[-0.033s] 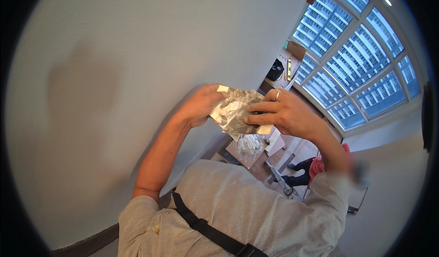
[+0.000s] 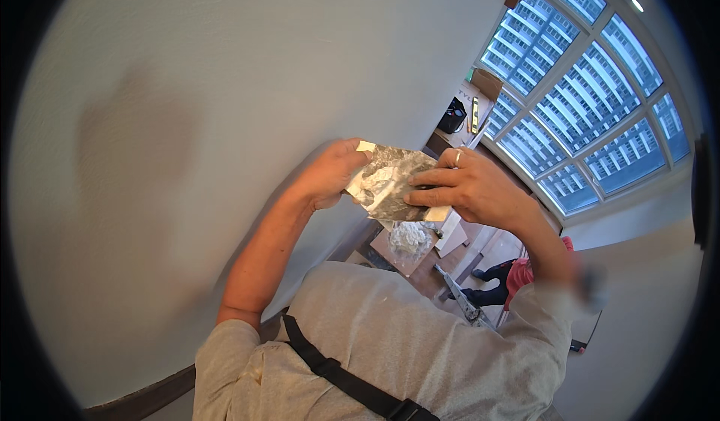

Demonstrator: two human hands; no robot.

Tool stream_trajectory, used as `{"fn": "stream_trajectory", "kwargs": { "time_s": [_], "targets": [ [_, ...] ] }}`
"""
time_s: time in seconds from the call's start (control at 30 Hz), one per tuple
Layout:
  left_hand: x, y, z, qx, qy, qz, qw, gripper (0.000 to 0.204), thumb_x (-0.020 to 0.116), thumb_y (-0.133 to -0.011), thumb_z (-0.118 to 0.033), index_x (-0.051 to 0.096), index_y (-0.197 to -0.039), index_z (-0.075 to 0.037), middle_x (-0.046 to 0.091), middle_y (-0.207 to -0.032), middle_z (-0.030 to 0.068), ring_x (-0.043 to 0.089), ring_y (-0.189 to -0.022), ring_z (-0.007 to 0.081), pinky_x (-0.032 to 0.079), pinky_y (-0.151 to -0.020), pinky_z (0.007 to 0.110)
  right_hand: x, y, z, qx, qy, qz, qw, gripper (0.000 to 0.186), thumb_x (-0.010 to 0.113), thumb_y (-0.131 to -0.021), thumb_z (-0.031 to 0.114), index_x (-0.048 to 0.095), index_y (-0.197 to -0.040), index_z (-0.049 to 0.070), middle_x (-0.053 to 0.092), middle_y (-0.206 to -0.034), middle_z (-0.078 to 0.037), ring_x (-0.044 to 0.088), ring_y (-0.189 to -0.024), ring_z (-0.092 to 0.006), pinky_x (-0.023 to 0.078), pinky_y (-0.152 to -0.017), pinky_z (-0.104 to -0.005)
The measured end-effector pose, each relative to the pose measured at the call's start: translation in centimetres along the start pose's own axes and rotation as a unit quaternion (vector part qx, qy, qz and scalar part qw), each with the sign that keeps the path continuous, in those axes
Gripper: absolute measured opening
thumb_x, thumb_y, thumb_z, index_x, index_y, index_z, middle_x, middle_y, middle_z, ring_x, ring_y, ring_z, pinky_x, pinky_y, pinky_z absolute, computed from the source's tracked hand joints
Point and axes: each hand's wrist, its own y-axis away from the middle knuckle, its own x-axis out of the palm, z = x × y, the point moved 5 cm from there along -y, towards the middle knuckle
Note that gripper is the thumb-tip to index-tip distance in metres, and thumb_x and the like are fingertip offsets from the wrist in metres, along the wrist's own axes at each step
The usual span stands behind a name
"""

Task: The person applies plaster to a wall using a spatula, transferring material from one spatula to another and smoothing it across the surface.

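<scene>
Between both hands is a thin, roughly square piece, grey-brown and shiny with cream patches along its edges; I cannot tell what kind of sheet or panel it is. My left hand grips its left edge, thumb on the upper face and fingers mostly hidden beneath. On the right side, my right hand, wearing a ring, lays its fingers over the face, closed around the edge; its thumb is out of sight. The piece is held up in front of my chest, close beside the pale wall.
Below, a white crumpled or powdery heap lies on a brown board. A grey metal frame and a person in red are at lower right. A yellow level and a black bag lie near the large window.
The piece and my right hand have shifted very slightly to the right. Both hands keep their hold.
</scene>
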Motion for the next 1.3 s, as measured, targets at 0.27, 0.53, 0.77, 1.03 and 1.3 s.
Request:
{"fn": "stream_trajectory", "kwargs": {
  "time_s": [0.27,0.53,0.77,1.03,1.3],
  "targets": [
    [-1.8,-0.7,2.3,0.044,0.077,-0.044,0.995,0.027,0.048,-0.106,-0.011,0.06,-0.128,0.001,0.07,-0.114,0.0093,0.069,-0.1,0.0163,0.058,-0.083,0.033,4.0,5.9,-8.8,0.154,-0.552,-0.192,0.797,0.026,0.059,-0.102,0.007,0.068,-0.126,0.005,0.075,-0.115,-0.009,0.07,-0.09,-0.021,0.059,-0.08,-0.0355],
    [-4.7,-0.5,4.5,0.028,0.053,0.017,0.998,0.024,0.056,-0.106,-0.016,0.062,-0.125,-0.002,0.072,-0.106,0.0068,0.07,-0.093,0.0151,0.06,-0.077,0.033,-2.7,-1.6,-7.6,0.067,-0.729,-0.378,0.567,0.037,0.043,-0.113,0.026,0.046,-0.146,0.008,0.069,-0.126,-0.01,0.073,-0.105,-0.0265,0.065,-0.078,-0.0487],
    [-3.7,-1.9,5.4,0.023,0.041,0.066,0.997,0.029,0.052,-0.109,-0.018,0.058,-0.131,-0.002,0.068,-0.121,0.0058,0.066,-0.104,0.0111,0.056,-0.087,0.029,-22.2,-7.9,4.3,-0.149,0.053,-0.577,0.801,0.022,0.062,-0.102,0.009,0.068,-0.12,-0.001,0.075,-0.109,-0.019,0.071,-0.096,-0.0329,0.055,-0.087,-0.0407],
    [-3.7,-3.0,5.9,0.044,-0.025,0.09,0.995,0.028,0.049,-0.108,-0.02,0.058,-0.128,-0.002,0.065,-0.112,0.0025,0.062,-0.096,0.0088,0.053,-0.082,0.029,-33.3,-20.1,11.9,-0.207,0.26,-0.654,0.68,0.025,0.069,-0.094,0.005,0.074,-0.116,0.014,0.077,-0.107,-0.003,0.071,-0.094,-0.0234,0.055,-0.083,-0.0357],
    [-4.6,-1.9,5.6,0.068,-0.055,0.074,0.993,0.027,0.05,-0.107,-0.022,0.06,-0.122,-0.002,0.064,-0.102,0.0021,0.058,-0.09,0.0086,0.05,-0.075,0.029,-36.0,-22.7,15.9,-0.156,0.338,-0.712,0.595,0.028,0.067,-0.099,0.012,0.072,-0.126,0.018,0.077,-0.112,-0.001,0.071,-0.101,-0.0216,0.057,-0.089,-0.0354]
  ]
}}
